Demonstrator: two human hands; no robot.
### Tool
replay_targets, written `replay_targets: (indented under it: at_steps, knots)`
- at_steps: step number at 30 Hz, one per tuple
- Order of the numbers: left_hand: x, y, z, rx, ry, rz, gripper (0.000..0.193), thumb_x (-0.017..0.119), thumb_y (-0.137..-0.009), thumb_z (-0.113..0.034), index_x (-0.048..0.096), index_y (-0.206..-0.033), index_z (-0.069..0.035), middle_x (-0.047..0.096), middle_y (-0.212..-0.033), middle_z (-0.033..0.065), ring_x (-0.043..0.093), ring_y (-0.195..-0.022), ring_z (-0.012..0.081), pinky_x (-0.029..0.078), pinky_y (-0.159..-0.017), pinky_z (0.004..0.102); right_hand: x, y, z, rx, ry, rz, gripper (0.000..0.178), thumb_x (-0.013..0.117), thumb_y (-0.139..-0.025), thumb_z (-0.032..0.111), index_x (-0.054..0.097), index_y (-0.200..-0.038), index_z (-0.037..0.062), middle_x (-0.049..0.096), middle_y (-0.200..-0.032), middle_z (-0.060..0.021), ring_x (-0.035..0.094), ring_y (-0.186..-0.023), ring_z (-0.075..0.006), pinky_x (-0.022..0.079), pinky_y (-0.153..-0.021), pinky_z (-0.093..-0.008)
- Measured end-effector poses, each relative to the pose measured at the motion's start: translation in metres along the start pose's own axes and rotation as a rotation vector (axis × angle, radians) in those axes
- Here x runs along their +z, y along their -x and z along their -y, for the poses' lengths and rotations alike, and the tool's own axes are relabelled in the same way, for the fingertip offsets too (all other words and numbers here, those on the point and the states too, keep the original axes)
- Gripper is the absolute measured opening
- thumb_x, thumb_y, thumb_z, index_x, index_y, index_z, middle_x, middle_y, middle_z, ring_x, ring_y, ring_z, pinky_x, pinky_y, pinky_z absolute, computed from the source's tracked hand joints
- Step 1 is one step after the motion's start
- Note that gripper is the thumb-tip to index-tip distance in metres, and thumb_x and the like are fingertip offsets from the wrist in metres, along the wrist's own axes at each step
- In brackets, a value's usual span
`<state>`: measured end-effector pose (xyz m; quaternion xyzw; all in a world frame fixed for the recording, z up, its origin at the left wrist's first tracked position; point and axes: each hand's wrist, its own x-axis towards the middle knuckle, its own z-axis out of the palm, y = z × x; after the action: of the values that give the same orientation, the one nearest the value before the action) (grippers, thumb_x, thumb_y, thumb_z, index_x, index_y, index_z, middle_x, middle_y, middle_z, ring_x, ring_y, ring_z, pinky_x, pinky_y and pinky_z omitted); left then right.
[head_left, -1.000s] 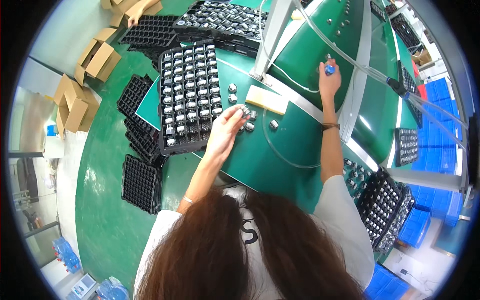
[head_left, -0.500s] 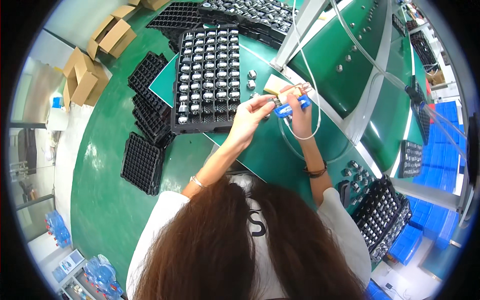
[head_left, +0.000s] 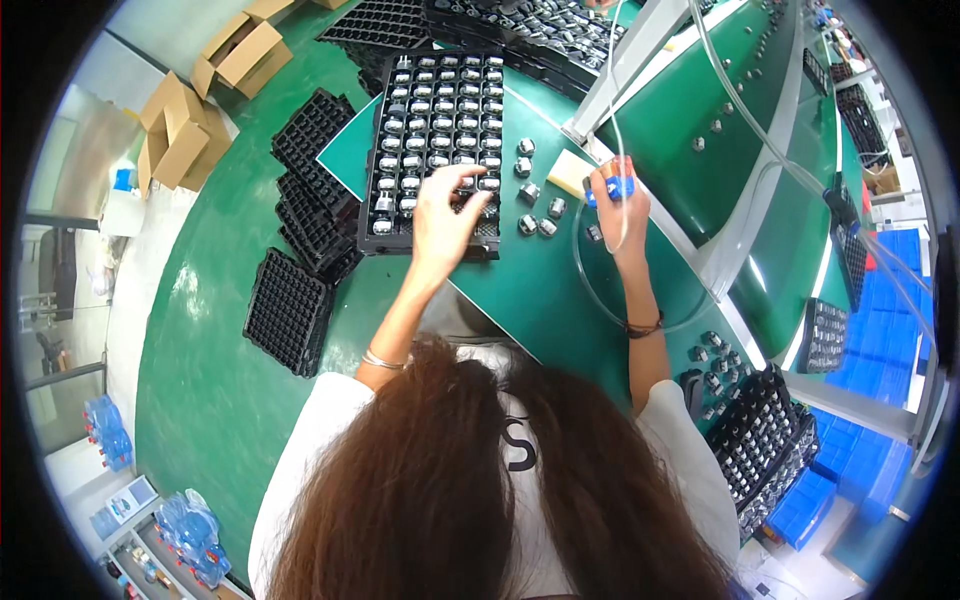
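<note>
My left hand (head_left: pixel 445 215) is over the near part of a black tray (head_left: pixel 376 243) filled with rows of small silver-and-black metal parts. Its thumb and index finger are spread in a C beside one part (head_left: pixel 487 184) in the right column; nothing shows gripped between them. To the right, my right hand (head_left: pixel 617 208) is closed around a blue hand-held tool (head_left: pixel 622 187), from which a pale hose runs. Fingers hide most of the tool, so its exact kind is unclear. Several loose silver parts (head_left: pixel 529 192) sit on the green tabletop between my hands.
A yellowish block (head_left: pixel 570 172) lies left of my right hand. Beyond a white metal post (head_left: pixel 600 100) runs a green conveyor belt (head_left: pixel 670 160). Stacked black trays (head_left: pixel 285 310) stand on the floor at left, open cartons (head_left: pixel 180 135) farther back. Another parts tray (head_left: pixel 750 440) is at lower right.
My hands have moved apart: the left went left from the tool to the tray, the right slightly right with the blue tool. More loose parts now show on the table. The view has shifted slightly.
</note>
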<state>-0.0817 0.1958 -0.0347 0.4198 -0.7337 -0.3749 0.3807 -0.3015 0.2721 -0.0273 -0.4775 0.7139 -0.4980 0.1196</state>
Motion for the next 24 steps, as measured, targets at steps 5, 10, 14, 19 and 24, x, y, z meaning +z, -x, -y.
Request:
replay_targets:
  at_steps: [5,10,14,19,24]
  knots:
    - [-0.021,-0.008,0.022,0.202,-0.381,-0.030,0.017,0.066,-0.073,-0.011,0.064,-0.089,-0.007,0.059,-0.091,0.0071,0.052,-0.088,0.0261,0.042,-0.078,0.0355,0.012,-0.004,-0.021,-0.043,0.154,-0.034,0.023,0.063,-0.082,0.021,0.056,-0.085,-0.0006,0.058,-0.070,-0.0136,0.056,-0.063,-0.0226,0.044,-0.061,-0.0310]
    - [-0.018,-0.017,0.034,0.147,-0.350,0.083,0.011,0.065,-0.073,-0.008,0.064,-0.082,-0.003,0.062,-0.095,0.0073,0.055,-0.093,0.0238,0.043,-0.083,0.0320,0.003,0.001,-0.027,-0.042,0.129,-0.036,0.049,0.075,-0.071,0.021,0.046,-0.106,0.0037,0.055,-0.074,-0.0083,0.052,-0.062,-0.0177,0.042,-0.059,-0.0279]
    - [-0.024,-0.020,0.036,-0.069,0.117,0.101,0.006,0.059,-0.084,-0.007,0.059,-0.088,-0.002,0.061,-0.107,0.0098,0.058,-0.094,0.0159,0.045,-0.084,0.0272,-0.030,0.012,-0.029,0.129,0.073,0.081,0.058,0.078,-0.065,0.017,0.042,-0.110,0.0100,0.036,-0.076,0.0009,0.038,-0.061,-0.0087,0.035,-0.054,-0.0244]
    - [-0.027,-0.014,0.013,-0.461,0.935,0.182,0.015,0.047,-0.093,-0.017,0.049,-0.104,-0.006,0.057,-0.113,0.0146,0.058,-0.099,0.0196,0.047,-0.089,0.0316,-0.046,0.016,-0.031,0.202,-0.030,0.208,0.060,0.081,-0.061,0.023,0.045,-0.106,0.0072,0.039,-0.080,-0.0020,0.035,-0.060,-0.0101,0.034,-0.054,-0.0234]
    - [-0.010,0.000,0.005,-0.621,1.197,0.145,0.025,0.049,-0.093,-0.019,0.053,-0.107,0.001,0.058,-0.105,0.0154,0.056,-0.093,0.0185,0.047,-0.088,0.0282,-0.012,0.005,-0.036,0.033,0.006,0.095,0.063,0.081,-0.064,0.022,0.043,-0.111,0.0031,0.050,-0.095,-0.0074,0.051,-0.077,-0.0143,0.044,-0.068,-0.0267]
